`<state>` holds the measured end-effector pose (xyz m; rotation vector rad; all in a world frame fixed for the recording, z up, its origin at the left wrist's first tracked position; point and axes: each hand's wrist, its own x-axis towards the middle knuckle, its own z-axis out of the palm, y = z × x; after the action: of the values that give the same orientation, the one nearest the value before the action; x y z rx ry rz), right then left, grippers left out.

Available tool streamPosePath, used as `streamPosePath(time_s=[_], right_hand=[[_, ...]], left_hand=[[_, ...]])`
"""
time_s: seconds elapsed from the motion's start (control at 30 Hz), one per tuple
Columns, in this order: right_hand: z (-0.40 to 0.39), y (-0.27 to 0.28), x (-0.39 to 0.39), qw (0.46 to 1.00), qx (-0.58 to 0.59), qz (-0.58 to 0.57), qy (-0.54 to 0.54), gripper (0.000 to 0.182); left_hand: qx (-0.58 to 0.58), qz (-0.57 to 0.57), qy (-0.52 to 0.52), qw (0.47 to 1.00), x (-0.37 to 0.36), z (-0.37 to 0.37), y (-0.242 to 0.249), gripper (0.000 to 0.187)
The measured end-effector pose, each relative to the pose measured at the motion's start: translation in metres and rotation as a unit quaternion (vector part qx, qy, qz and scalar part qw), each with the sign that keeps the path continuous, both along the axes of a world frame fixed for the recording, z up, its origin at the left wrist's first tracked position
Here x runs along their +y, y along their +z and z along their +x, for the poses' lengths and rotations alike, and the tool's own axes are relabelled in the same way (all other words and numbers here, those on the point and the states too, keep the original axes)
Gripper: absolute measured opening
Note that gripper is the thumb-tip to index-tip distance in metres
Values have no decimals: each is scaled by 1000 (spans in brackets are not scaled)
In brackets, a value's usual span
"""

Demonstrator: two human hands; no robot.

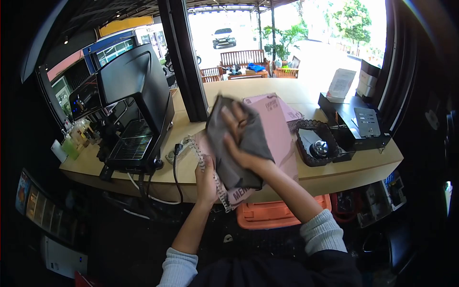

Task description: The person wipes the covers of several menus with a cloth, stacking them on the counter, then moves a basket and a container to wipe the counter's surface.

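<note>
My left hand [206, 182] is closed on the spiral-bound edge of a pink menu [239, 193], which is tilted over the counter's front edge. A dark grey cloth [256, 138] covers much of that menu. On top of the cloth lies my right hand [235, 131], fingers spread and slightly blurred, pressing it against the menu. Behind them, another pink menu [275, 126] rests on the wooden counter, with a further pink sheet [290, 113] partly under it.
A black coffee machine [136, 110] stands at the left, its cable [176, 174] hanging nearby. To the right are a dark basket with a silver bell [319, 149] and a black cash box [351, 124]. An orange bin [287, 213] sits below the counter [368, 167].
</note>
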<state>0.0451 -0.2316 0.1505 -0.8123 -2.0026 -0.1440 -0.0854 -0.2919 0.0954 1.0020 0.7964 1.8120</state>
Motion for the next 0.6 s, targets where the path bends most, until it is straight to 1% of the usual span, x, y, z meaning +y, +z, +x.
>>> streamPosePath(time_s=[0.03,0.07,0.1,0.13,0.17,0.2,0.23,0.27,0.3,0.33,0.37,0.4,0.43,0.47,0.5,0.57,0.6], right_hand=[[-11,0,17,994,106,30,-19,51],[-17,-9,23,994,100,21,-29,52],[-24,-8,23,995,92,15,-39,52],[-37,-18,22,987,-46,84,-133,48],[-44,-38,10,987,-55,142,-57,45],[-39,-34,-10,992,-75,105,5,43],[-29,-26,-24,991,-94,69,67,42],[-15,-19,-20,991,-94,39,92,46],[-3,-17,-12,995,-52,-4,86,51],[8,-33,22,998,-9,28,58,57],[20,-21,33,997,67,28,30,58],[31,-20,53,991,121,16,-54,57],[37,-17,57,979,156,-15,-127,56],[30,-26,61,975,158,-5,-159,54],[20,-38,64,969,159,7,-191,52],[-4,-57,15,991,52,18,-118,51],[-12,-60,-18,997,-2,4,-72,53]], left_hand=[[65,6,21,998,-7,-4,-2,32],[65,5,21,998,-8,-4,0,32],[26,19,4,999,-5,-3,5,35],[-12,36,-13,999,-1,-2,10,39],[-50,52,-29,997,1,-2,13,43],[-40,69,-18,997,2,-7,5,44],[-41,69,11,997,-4,-6,8,46],[-23,61,0,998,-10,-9,13,46],[-5,50,-9,999,-16,-14,15,47],[3,74,3,997,-16,-18,10,48],[20,59,6,998,-22,-20,11,46],[10,41,-27,999,-22,-26,-1,46],[-1,23,-62,998,-25,-24,4,46],[-10,35,-12,999,-27,-10,7,45],[-13,34,-12,999,-22,-9,5,45],[-13,28,-30,999,-7,-5,-2,46],[19,64,-12,998,-8,2,10,44]])
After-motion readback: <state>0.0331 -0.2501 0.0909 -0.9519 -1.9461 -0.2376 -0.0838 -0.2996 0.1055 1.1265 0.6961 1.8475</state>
